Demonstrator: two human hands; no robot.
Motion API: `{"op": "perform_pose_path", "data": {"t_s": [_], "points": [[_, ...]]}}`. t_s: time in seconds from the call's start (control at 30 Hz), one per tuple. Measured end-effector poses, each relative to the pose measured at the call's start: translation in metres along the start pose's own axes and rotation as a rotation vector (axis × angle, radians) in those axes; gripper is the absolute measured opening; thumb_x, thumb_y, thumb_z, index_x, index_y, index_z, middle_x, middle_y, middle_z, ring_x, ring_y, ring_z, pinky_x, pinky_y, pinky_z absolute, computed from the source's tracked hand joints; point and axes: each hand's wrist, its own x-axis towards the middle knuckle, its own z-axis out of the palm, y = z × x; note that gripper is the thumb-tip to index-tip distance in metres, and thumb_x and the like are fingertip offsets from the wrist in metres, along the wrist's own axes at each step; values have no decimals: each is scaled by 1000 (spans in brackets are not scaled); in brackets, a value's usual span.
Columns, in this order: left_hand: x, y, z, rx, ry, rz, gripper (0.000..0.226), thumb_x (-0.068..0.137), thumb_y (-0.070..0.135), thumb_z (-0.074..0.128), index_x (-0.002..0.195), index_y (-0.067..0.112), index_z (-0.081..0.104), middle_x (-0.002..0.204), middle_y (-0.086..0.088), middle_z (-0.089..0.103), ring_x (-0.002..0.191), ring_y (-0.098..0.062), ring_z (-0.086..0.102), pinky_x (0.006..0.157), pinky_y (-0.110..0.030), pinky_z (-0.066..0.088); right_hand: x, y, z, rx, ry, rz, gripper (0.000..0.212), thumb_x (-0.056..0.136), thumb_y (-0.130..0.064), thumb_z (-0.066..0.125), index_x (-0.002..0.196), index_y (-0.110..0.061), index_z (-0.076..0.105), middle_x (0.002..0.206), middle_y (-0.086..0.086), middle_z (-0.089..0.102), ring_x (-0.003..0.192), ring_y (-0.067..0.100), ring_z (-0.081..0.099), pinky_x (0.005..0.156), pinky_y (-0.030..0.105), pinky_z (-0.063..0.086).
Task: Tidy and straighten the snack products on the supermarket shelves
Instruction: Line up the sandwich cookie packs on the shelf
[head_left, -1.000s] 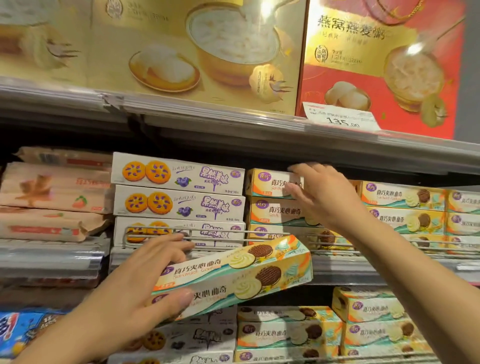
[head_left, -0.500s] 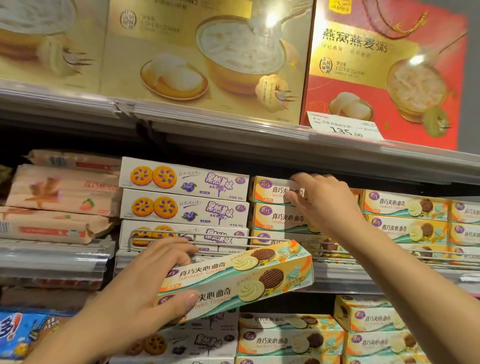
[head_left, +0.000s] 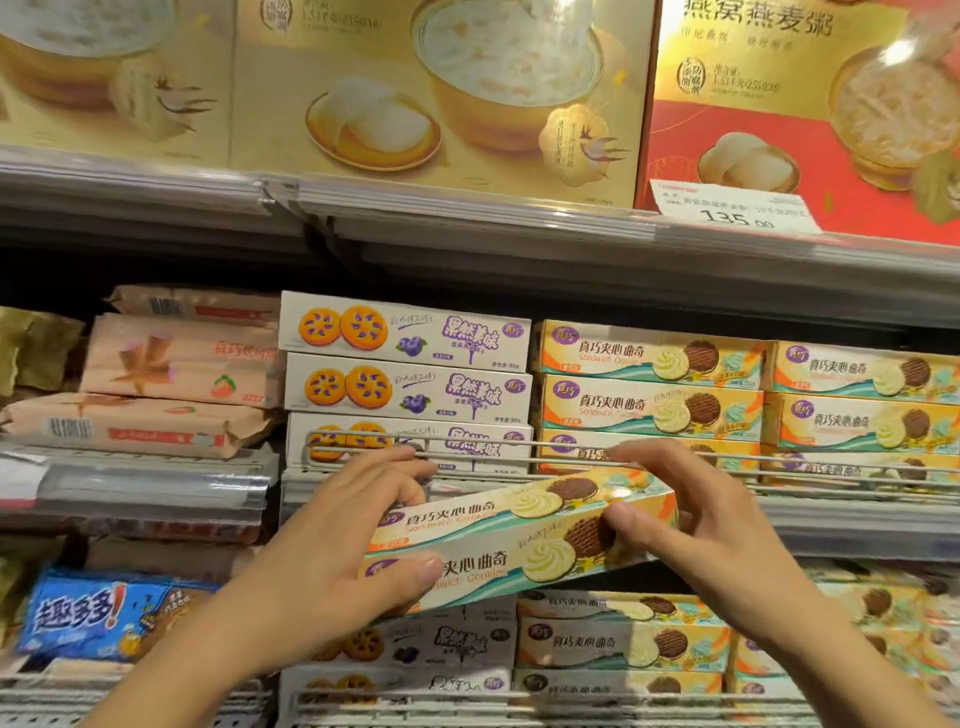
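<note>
The shelf (head_left: 857, 525) carries stacked sandwich cookie boxes (head_left: 649, 384) behind a wire rail (head_left: 467, 454), likely to stop them sliding. Before it, the left hand (head_left: 332, 561) and right hand (head_left: 711, 525) clamp a tilted cookie box (head_left: 519, 540) by its ends, probably for levelling.

Warm overhead store light lit the scene brightly. Glare spots shone on the red gift box (head_left: 800, 119) at far upper right. Deep shadow sat beneath the upper shelf edge (head_left: 467, 228). Wide-angle bending curved the edges; lower right packages (head_left: 883, 623) were blurred.
</note>
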Motion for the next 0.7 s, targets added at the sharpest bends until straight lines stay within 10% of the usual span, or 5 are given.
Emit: {"op": "perform_pose_path", "data": {"t_s": [0.17,0.3,0.4,0.7], "points": [[-1,16,0,-31,78,-71,52,81,79,51,117,41,53,146,36,41,144,7,28,108,-21,32,0,13,5,375,65,37,28,80,-37,77,106,-29,74,113,-7,72,100,21,72,68,36,62],[-5,19,-15,-169,520,-242,37,88,55,60,124,47,54,136,31,53,126,7,49,97,-21,41,2,26,5,432,216,91,24,79,-27,72,103,-27,77,104,3,72,83,17,71,64,32,61],[-4,4,-29,-304,729,-385,48,92,43,65,136,43,46,141,18,53,125,0,52,102,-30,43,-1,36,7,391,284,102,51,73,-59,81,111,-25,74,113,-2,71,97,26,69,74,43,61],[19,1,-32,-673,552,-472,36,104,16,51,124,46,56,115,33,68,107,14,62,92,-23,43,-1,41,11,389,308,87,65,66,-68,78,117,-27,72,117,-3,72,104,32,68,88,62,54]]}}
